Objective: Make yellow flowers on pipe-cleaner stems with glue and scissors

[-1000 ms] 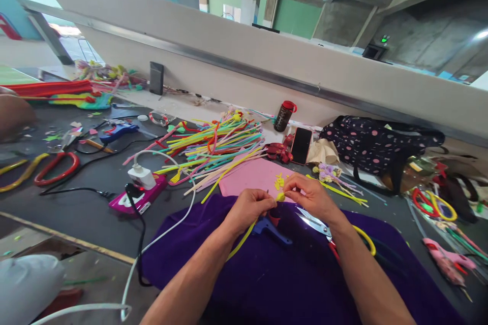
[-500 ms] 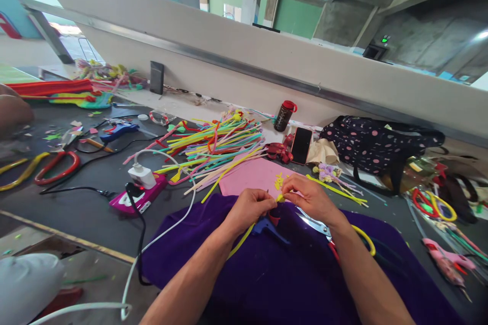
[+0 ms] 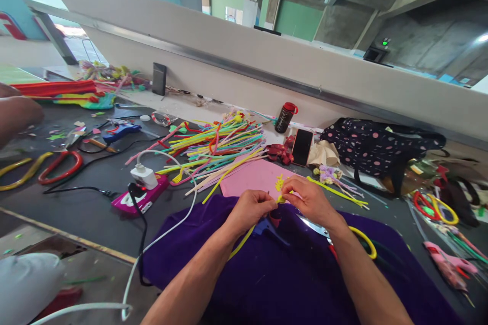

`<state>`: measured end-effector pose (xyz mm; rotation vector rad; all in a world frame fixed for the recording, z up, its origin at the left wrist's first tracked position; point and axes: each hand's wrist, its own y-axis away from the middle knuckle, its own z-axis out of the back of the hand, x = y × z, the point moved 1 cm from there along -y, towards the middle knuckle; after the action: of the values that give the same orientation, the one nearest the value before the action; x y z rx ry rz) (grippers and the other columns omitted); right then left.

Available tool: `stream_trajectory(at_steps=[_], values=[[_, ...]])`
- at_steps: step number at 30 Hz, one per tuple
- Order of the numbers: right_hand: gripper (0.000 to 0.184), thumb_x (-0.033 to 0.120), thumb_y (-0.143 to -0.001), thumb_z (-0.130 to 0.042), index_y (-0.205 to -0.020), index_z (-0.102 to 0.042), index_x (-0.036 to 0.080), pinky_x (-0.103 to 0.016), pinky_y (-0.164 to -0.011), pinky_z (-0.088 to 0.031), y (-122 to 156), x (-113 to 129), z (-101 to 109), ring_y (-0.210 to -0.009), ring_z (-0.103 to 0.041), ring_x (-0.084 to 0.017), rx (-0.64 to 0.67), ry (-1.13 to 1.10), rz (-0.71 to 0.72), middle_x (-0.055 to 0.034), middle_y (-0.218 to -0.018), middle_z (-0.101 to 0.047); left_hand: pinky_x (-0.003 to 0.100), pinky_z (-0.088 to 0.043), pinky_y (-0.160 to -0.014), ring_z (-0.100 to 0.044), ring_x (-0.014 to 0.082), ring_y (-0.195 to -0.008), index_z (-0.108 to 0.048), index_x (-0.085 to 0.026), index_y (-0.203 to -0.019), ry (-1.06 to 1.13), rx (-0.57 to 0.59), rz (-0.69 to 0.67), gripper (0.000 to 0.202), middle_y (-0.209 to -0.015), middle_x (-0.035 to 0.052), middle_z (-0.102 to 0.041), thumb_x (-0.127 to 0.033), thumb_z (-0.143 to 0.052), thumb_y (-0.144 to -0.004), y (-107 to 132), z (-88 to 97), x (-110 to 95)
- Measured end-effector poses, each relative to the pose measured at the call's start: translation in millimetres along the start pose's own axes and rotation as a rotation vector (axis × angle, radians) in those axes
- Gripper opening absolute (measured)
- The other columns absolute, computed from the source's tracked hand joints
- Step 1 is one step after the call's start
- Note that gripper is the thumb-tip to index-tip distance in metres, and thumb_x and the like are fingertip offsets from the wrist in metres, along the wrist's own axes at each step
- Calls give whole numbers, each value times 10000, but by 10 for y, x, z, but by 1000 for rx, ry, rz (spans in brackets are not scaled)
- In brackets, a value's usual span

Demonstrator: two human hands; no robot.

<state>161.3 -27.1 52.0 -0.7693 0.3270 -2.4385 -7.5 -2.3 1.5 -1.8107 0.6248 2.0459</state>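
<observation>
My left hand pinches the upper end of a yellow pipe cleaner, whose tail runs down past my wrist over the purple cloth. My right hand is closed beside it, its fingertips pinching a small yellow piece at the tip of that pipe cleaner. The two hands nearly touch, just above a blue glue gun that lies on the cloth. Scissors with red and yellow handles lie under my right forearm.
A pink foam sheet with yellow scraps lies beyond my hands, behind it a heap of coloured pipe cleaners. A pink power strip with cables sits left, a phone, a bottle and a dotted bag at the back. Another person's hand shows far left.
My fingers have shifted slightly on the yellow piece, and the view has dipped a little. Nothing was picked up or let go.
</observation>
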Motion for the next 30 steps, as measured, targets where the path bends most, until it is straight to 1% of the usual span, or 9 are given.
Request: stream_trajectory(at_steps=[6,12,15,25,28,30], values=[[71,146,-813,-501,-809,-546,200,-305,-731,-410,0,-1,6,-795,-540,-182,-1,-4,19,-46,-808,-590,208,-241,-410,-378,72,-399,-603,-121,-645,3,3,-15,247,-452,-35,-467,-360,-545,-669,-17,6,32],[89,135,-809,-502,-814,-558,203,-312,-746,-411,-1,-3,19,-807,-540,-179,20,0,46,-46,-825,-596,208,-232,-411,-363,68,-396,-603,-120,-639,21,8,-6,239,-442,-39,-454,-353,-556,-664,-12,5,9],[108,114,-796,-513,-814,-568,204,-308,-748,-412,-3,3,22,-811,-538,-176,23,12,50,-41,-824,-598,210,-231,-411,-358,66,-394,-605,-119,-628,37,4,1,241,-437,-40,-450,-355,-564,-655,-10,4,-5],[100,126,-805,-502,-814,-576,193,-333,-746,-416,4,12,8,-807,-535,-189,25,90,50,-58,-818,-605,208,-230,-406,-354,64,-384,-594,-122,-627,69,7,17,232,-428,-43,-443,-352,-566,-653,-18,-1,11],[118,139,-816,-493,-835,-593,198,-339,-748,-428,4,5,2,-812,-545,-187,10,67,48,-56,-824,-614,206,-244,-408,-344,60,-379,-590,-125,-622,91,0,23,230,-428,-47,-443,-354,-576,-644,-24,2,11],[147,159,-833,-476,-878,-607,209,-339,-757,-437,6,4,15,-828,-557,-183,-24,21,59,-51,-840,-627,204,-255,-411,-341,57,-379,-587,-124,-619,115,-8,43,236,-431,-47,-447,-360,-591,-630,-24,8,-2]])
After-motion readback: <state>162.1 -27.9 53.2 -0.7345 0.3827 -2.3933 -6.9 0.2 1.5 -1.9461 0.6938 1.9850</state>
